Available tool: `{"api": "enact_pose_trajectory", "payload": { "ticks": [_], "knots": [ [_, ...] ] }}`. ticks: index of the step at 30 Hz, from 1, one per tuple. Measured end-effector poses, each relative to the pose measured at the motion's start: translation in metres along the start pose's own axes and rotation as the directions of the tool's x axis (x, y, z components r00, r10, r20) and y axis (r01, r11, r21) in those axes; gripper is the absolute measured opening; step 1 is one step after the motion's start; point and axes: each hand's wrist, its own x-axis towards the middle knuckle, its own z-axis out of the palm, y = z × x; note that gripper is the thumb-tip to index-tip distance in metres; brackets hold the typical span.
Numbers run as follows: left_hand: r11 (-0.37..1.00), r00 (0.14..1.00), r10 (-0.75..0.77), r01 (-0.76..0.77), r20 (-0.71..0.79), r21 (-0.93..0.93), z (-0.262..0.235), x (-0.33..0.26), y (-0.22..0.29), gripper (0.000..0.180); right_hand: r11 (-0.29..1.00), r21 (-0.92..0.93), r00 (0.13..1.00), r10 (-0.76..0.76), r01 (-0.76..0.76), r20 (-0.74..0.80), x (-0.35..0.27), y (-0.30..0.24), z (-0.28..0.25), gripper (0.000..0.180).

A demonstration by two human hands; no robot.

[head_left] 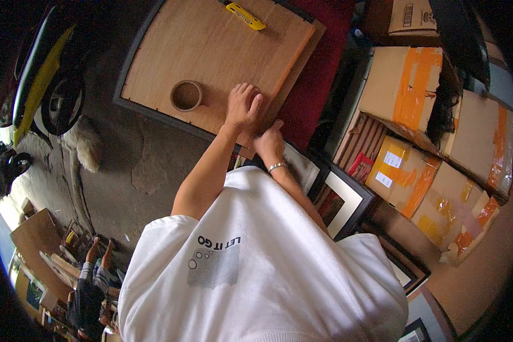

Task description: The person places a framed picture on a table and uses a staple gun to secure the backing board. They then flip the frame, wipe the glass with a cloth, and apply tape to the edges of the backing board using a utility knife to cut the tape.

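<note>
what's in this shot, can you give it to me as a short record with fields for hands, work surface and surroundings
left hand: on a light-brown wooden panel with a dark edge, fingers loosely bent
right hand: at the panel's near-right corner, grip unclear; silver-coloured bracelet on the wrist
on panel: round brown tape roll, left of the hands; slim yellow tool, probably a cutter, at the far side
right: tan cardboard boxes with orange tape; black picture frame with white mat
lower left: another person

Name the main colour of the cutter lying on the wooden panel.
Yellow; the cutter shows best in the head view.
</note>
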Motion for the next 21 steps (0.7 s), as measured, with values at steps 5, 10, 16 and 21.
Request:
{"api": "enact_pose_trajectory", "payload": {
  "ticks": [5,10,16,21],
  "knots": [
    [1.000,1.000,-0.020,0.020,0.022,-0.020,0.002,-0.004,-0.003,0.035,0.991,0.107,0.990,0.094,-0.083,-0.103,0.082,-0.006,-0.045,0.069],
    [0.999,0.999,-0.031,0.029,0.039,0.036,0.002,-0.005,-0.004,0.035,0.994,0.084,0.993,0.080,-0.073,-0.092,0.187,-0.009,-0.101,0.090],
    [0.997,0.995,-0.057,0.052,0.078,0.064,0.001,-0.004,0.000,0.034,0.999,0.050,0.985,0.023,-0.014,-0.173,0.295,0.001,-0.150,0.085],
    [0.996,0.995,-0.043,0.035,0.087,0.087,0.000,-0.001,0.002,0.034,0.987,0.162,0.973,0.053,-0.017,-0.225,0.355,0.019,-0.157,0.076]
  ]
}}
